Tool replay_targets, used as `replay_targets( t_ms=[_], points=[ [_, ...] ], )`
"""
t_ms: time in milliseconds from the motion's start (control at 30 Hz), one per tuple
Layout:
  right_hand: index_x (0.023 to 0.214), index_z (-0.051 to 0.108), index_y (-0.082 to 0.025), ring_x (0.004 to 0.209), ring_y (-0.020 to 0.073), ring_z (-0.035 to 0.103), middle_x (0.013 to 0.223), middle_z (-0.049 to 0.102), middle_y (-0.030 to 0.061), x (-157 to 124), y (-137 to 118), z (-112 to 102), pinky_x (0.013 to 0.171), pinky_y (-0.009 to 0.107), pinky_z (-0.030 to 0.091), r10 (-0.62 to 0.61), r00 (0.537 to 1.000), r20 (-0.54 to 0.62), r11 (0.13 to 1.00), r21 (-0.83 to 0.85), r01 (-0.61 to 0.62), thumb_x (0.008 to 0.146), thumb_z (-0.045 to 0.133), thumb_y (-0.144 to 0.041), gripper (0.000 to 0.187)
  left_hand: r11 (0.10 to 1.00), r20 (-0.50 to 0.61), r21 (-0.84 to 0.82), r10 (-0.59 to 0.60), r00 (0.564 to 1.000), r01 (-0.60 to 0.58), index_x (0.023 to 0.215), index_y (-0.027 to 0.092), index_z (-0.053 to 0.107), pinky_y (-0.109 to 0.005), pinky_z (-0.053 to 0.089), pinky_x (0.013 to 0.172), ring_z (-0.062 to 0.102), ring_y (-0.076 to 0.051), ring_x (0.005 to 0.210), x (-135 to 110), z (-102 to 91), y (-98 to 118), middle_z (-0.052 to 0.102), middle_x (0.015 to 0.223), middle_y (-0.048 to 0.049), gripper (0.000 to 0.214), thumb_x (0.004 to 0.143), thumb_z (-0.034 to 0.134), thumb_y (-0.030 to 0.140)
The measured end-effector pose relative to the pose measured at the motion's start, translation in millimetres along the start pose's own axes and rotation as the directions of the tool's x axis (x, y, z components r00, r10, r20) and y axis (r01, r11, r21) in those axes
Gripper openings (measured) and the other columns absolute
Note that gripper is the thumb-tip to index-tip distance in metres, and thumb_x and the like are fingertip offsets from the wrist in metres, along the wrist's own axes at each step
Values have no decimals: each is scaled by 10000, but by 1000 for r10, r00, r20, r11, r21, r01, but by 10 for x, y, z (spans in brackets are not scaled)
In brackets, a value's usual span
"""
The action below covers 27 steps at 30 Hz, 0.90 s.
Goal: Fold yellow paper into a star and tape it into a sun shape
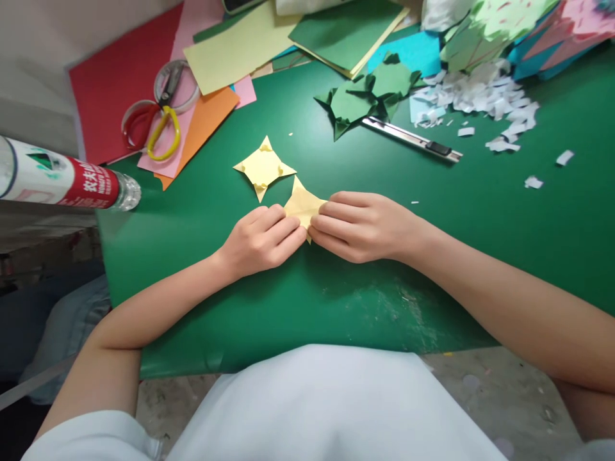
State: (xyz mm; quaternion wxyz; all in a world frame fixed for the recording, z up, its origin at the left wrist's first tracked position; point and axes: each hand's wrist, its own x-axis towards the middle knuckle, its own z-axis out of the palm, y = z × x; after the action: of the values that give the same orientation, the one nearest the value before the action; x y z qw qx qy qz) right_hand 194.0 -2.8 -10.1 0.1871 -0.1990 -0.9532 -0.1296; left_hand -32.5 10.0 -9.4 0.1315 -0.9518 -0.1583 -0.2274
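Between my two hands is a folded yellow paper piece [303, 202], its points sticking out above and below my fingers. My left hand [263, 238] grips its left side with fingers closed. On its right side, my right hand [358, 225] pinches the paper, fingers curled over the edge. My fingers hide much of the piece. Just beyond my left hand lies a second yellow folded paper star [264, 168], flat on the table with four curled points.
Green folded paper pieces [353, 101] and a box cutter [413, 139] lie ahead. Scissors [163, 115] rest on coloured paper [125, 83] at left, near a tipped water bottle [62, 176]. White paper scraps [490, 96] and paper models [500, 29] are at back right on the green table [432, 269].
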Motion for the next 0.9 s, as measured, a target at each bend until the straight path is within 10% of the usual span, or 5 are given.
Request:
replay_targets(
  t_ms=[900],
  points=[
    [773, 600, -194, 697, 149, 448, 718, 591, 22, -3, -38, 54, 623, 319, 364, 204, 979, 28, 970, 128, -206, 974, 432, -192, 262, 944, 92, -210, -240, 967, 254, 824, 194, 607, -323, 469, 656, 513, -166, 732, 8, 32, 80, 644, 818, -37, 116, 914, 541, 163]
  ],
)
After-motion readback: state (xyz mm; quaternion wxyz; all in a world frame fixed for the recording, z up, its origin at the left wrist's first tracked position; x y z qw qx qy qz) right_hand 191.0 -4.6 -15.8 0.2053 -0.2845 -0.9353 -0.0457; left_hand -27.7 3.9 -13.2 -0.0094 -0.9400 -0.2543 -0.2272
